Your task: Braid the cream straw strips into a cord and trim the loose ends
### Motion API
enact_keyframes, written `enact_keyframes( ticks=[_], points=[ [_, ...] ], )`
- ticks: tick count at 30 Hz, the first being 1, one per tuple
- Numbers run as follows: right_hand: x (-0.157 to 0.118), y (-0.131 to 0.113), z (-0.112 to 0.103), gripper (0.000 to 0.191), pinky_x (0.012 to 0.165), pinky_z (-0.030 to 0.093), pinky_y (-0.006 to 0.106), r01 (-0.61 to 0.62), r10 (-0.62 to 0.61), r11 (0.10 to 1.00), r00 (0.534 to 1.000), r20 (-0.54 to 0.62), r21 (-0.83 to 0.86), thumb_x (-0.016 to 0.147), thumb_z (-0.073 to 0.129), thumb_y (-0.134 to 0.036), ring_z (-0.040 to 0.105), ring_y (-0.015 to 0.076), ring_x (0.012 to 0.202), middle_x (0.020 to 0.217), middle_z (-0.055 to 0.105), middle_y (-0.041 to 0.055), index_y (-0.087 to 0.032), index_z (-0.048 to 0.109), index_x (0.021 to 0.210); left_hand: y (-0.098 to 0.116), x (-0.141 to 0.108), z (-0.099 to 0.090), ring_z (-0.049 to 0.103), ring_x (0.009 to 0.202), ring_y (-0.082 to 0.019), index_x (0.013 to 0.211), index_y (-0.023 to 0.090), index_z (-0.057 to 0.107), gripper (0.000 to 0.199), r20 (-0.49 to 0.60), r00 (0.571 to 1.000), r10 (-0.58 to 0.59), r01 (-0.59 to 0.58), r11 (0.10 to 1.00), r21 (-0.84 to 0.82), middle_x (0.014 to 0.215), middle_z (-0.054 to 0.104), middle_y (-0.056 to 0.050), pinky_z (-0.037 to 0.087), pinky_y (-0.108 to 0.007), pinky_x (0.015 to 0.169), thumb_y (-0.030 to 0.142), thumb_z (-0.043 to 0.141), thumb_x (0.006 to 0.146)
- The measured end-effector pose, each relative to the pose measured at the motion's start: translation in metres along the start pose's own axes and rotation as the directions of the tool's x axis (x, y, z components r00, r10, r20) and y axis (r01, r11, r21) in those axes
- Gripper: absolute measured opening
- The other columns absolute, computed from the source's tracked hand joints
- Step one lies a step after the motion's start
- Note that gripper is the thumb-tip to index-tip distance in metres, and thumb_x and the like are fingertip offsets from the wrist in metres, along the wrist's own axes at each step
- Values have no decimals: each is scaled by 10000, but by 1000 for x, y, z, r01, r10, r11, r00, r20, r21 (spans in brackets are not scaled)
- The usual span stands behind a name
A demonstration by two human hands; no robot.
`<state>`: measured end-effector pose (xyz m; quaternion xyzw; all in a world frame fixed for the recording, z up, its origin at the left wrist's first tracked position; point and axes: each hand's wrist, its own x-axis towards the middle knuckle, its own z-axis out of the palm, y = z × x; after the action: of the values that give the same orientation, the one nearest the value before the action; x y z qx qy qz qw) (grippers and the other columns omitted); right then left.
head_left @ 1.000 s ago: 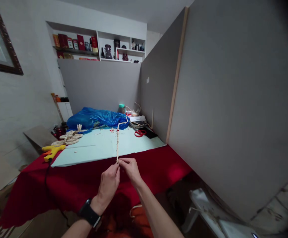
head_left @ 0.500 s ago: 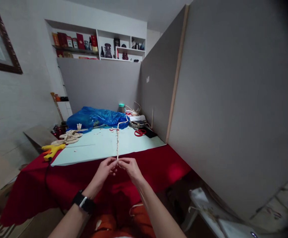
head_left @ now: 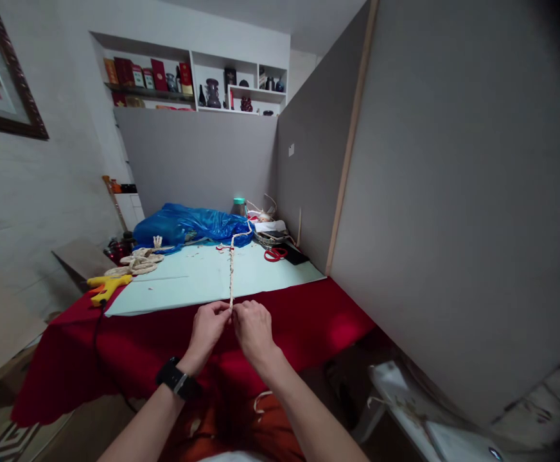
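Observation:
A thin pale twisted cord (head_left: 232,273) runs from the blue plastic bag at the back, over the light green sheet, to the table's near side. Its near end is pinched in my left hand (head_left: 211,326), which wears a black watch at the wrist. My right hand (head_left: 253,328) is closed at the same end, knuckles up, its fingertips curled out of sight against the cord. Both hands are side by side above the red cloth, almost touching.
A yellow glue gun (head_left: 109,286) and coiled braids (head_left: 140,262) are at the left. Behind are a blue bag (head_left: 193,223) and a green-lidded jar (head_left: 238,206). Red scissors (head_left: 275,255) lie at the right by a dark flat object, near a grey partition (head_left: 318,141).
My right hand has turned over and curled, with its knuckles now up. My left hand still pinches the cord. The whole view has shifted slightly.

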<state>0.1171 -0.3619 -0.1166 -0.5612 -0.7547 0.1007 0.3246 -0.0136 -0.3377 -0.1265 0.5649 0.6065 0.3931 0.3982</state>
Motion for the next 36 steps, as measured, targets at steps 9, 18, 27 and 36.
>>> enact_keyframes(
  ticks=[9, 18, 27, 36],
  points=[
    [-14, -2, 9, 186, 727, 492, 334, 72, -102, 979, 982, -157, -190, 971, 561, -160, 628, 230, 873, 851, 701, 87, -156, 693, 839, -1, -7, 5, 667, 1040, -261, 1229, 174, 631, 342, -43, 999, -2, -1, 998, -60, 1262, 653, -89, 582, -452, 853, 345, 650, 933],
    [-24, 5, 16, 157, 766, 456, 335, 184, -182, 983, 966, -184, -6, 927, 596, -117, 602, 219, 844, 888, 731, 86, -177, 736, 891, -18, -2, 2, 674, 1008, -239, 1231, 174, 625, 334, 40, 999, -16, 26, 968, -248, 1244, 659, -95, 589, -436, 828, 328, 650, 935],
    [12, 27, 8, 258, 778, 587, 359, 63, -68, 911, 998, -2, 407, 990, 594, -355, 684, 179, 879, 1067, 689, 52, -148, 652, 1132, -29, 5, -3, 674, 1005, -236, 1234, 173, 623, 336, 91, 995, -39, 66, 944, -322, 1247, 657, -99, 590, -432, 824, 329, 648, 937],
    [13, 23, 18, 274, 813, 587, 381, -51, 27, 930, 997, 70, 364, 977, 613, -347, 677, 200, 949, 1157, 670, 71, -158, 642, 1175, -23, -6, 5, 683, 971, -229, 1227, 172, 618, 328, -41, 999, 7, -12, 993, -117, 1199, 670, -89, 595, -431, 813, 343, 633, 948]
  ],
)
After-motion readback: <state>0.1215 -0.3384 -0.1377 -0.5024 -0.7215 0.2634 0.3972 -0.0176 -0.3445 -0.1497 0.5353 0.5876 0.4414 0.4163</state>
